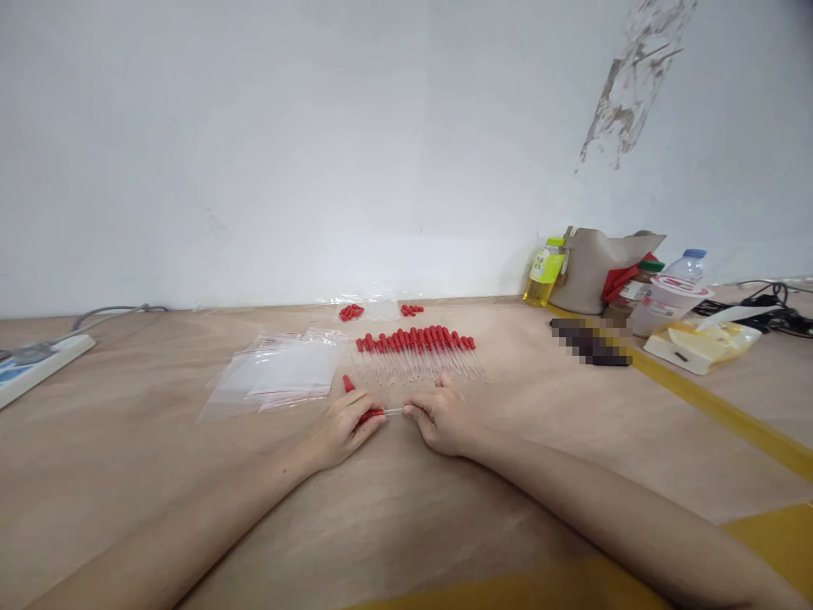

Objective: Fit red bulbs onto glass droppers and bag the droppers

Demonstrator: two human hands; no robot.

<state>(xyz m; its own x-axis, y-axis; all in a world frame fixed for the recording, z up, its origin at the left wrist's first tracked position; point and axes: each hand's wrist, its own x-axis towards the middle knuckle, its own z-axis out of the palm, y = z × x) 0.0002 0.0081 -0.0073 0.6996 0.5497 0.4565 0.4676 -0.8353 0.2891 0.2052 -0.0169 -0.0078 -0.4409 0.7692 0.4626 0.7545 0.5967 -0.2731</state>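
Between my two hands lies a glass dropper tube point(394, 412), held level just above the table. My left hand point(351, 421) is closed on the red rubber bulb point(372, 415) at the tube's left end. The fingertips of my right hand point(439, 418) pinch the clear glass from the other side; the tip is hidden in them. Another red rubber bulb point(348, 384) shows just beyond my left fingers. Farther off is a row of droppers point(416, 341) with red bulbs and clear glass stems pointing toward me.
Clear zip bags point(285, 368) lie in a stack on the left. Loose red bulbs point(351, 313) are by the wall. A power strip point(44, 364) is at far left. At right stand a yellow-green bottle point(544, 273), a grey bag point(590, 271), a cup point(666, 305) and a tissue pack point(695, 346).
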